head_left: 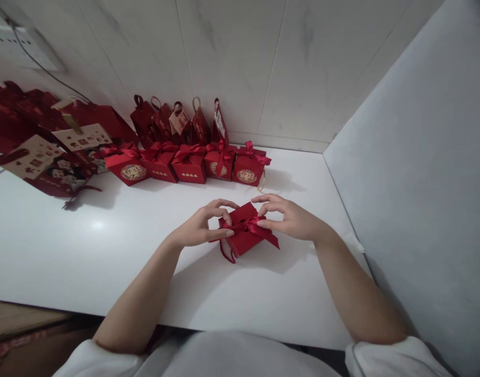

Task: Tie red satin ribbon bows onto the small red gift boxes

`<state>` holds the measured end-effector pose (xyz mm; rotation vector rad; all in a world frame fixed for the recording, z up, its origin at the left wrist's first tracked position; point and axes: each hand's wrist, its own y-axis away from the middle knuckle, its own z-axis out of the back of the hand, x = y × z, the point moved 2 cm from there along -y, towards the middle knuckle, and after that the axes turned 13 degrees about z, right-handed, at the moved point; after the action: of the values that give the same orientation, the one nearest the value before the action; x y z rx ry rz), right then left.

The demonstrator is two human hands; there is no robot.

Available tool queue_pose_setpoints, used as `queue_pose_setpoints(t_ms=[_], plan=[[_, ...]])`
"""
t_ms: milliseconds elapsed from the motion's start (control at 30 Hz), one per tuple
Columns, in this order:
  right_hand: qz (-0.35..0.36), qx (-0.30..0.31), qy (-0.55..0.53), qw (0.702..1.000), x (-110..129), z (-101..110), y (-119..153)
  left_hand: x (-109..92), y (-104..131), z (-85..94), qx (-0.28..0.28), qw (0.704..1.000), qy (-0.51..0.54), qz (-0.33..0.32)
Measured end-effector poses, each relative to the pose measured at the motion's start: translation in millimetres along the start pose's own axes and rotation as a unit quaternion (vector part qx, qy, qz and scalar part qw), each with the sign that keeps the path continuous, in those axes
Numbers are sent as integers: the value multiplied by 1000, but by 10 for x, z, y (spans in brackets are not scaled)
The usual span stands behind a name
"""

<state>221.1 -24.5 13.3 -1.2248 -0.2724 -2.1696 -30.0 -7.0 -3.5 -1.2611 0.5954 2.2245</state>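
Nearest, below the red box point(244, 244) that serves as the landmark here, are the person's white sleeves point(98, 360), one to its left and one to its right, at the edge of the white table point(208, 301). A dark red cord point(227, 254) hangs in a loop at the box's near-left side.

The box itself sits turned at an angle on the table, a satin bow point(249, 225) across its top. On the left of the box, the left hand point(207, 222) has thumb and fingertip brought together on one side of the bow; on the right, the right hand point(286, 215) pinches the other side (its forefinger lifted clear of the ribbon). The step in hand looks like shaping or tightening the bow; I judge the next move calls for a light, even pull on both loops, the knot kept centred.

Beyond the box stands a row of five bowed boxes point(188, 168); farther left of it, larger printed boxes point(67, 168). Behind that row lean five looped packets point(199, 127), and farthest from the box rises the tiled wall point(232, 57).
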Motion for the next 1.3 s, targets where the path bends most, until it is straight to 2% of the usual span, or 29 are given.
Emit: queue_pose_setpoints(t_ms=[100, 267, 367, 767, 900, 1000, 1067, 1100, 1167, 1233, 1300], plan=[[18, 22, -17, 999, -1, 3, -4, 17, -9, -16, 0, 999, 43, 8], [42, 24, -24, 999, 38, -3, -19, 114, -58, -56, -68, 986, 129, 80], [41, 28, -19, 999, 44, -8, -21, 148, -76, -68, -91, 980, 151, 93], [37, 74, -46, 995, -31, -5, -37, 102, -47, 8, -87, 993, 57, 55], [34, 30, -35, 998, -76, -29, -68, 46, -53, -5, -107, 992, 35, 50], [69, -85, 13, 994, -40, -81, -92, 25, -62, -41, -112, 990, 45, 71], [120, -161, 92, 975, 56, -144, -87, 21, -66, -64, -127, 988, 47, 73], [152, -175, 148, 961, 122, -194, -80, 23, -67, -75, -135, 987, 44, 71], [226, -153, 275, 922, 266, -339, -63, 34, -67, -94, -143, 987, 35, 67], [293, -123, 396, 862, 389, -517, -44, 45, -68, -110, -142, 987, 27, 64], [324, -111, 484, 805, 463, -690, -36, 53, -68, -121, -145, 987, 25, 65]])
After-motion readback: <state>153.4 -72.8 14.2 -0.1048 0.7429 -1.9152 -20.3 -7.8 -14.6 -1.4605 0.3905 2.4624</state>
